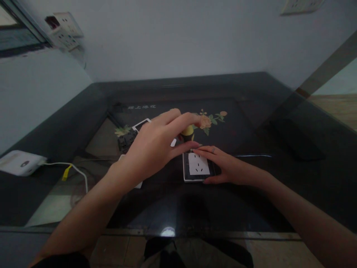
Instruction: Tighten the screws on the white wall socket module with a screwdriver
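My left hand (156, 139) is closed around a short screwdriver (187, 132) with a yellow and black handle. The tool stands roughly upright over the back edge of a wall socket (198, 165), and its tip is too small to make out. This socket lies face up on the table, with a white slotted centre and a dark surround. My right hand (227, 165) grips its right side, fingers on the far edge and thumb on the near edge. Left of the socket, partly hidden behind my left hand, are a white frame (141, 124) and black socket parts (125, 142).
The dark glossy table (212, 208) has a printed flower pattern. A white box-shaped device (21, 163) with a white cable (80, 172) lies at the left. Socket plates (68, 25) hang on the wall at upper left, with another wall socket (302, 5) at upper right.
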### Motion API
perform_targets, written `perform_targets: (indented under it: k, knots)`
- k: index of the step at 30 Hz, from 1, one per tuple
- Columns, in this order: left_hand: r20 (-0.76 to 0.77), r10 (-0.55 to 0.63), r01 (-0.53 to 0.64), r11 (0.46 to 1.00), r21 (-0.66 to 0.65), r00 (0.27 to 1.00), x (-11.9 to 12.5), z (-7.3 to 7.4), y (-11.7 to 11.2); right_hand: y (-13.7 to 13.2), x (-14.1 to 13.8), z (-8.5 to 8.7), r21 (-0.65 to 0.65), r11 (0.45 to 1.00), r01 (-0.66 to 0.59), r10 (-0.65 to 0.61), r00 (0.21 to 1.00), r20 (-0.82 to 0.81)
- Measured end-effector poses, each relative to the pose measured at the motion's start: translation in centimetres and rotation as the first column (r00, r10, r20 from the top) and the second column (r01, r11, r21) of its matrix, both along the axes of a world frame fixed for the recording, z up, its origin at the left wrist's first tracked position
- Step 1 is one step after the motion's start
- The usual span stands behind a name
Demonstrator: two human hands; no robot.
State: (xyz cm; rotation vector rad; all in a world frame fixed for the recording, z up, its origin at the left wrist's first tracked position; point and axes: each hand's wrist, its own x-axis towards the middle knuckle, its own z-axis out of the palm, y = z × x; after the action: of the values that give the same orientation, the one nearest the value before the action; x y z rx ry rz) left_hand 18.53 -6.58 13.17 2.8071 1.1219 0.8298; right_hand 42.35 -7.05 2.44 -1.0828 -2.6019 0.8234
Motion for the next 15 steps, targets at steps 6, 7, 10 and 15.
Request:
perform_targets:
  k: [6, 7, 10, 15]
  knots:
    - [-0.016, -0.129, 0.125, 0.982, -0.142, 0.992, -1.0, 1.0, -0.3, 0.0, -0.1, 0.1, 0.006, 1.000, 0.001, -0.002, 1.000, 0.023]
    - [-0.028, -0.130, 0.124, 0.980, -0.154, 0.991, -1.2, 1.2, -0.4, 0.0, -0.1, 0.1, 0.004, 1.000, 0.001, -0.001, 1.000, 0.024]
    - [-0.058, -0.052, 0.046, 0.995, -0.091, 0.997, -1.0, 1.2, -0.2, -0.1, -0.1, 0.2, 0.007, 1.000, -0.003, 0.003, 1.000, 0.004]
    - [-0.076, 0.107, -0.103, 0.994, 0.045, 0.991, -0.2, 0.4, 0.4, 0.0, 0.1, -0.1, 0.016, 1.000, -0.004, 0.004, 0.999, -0.037]
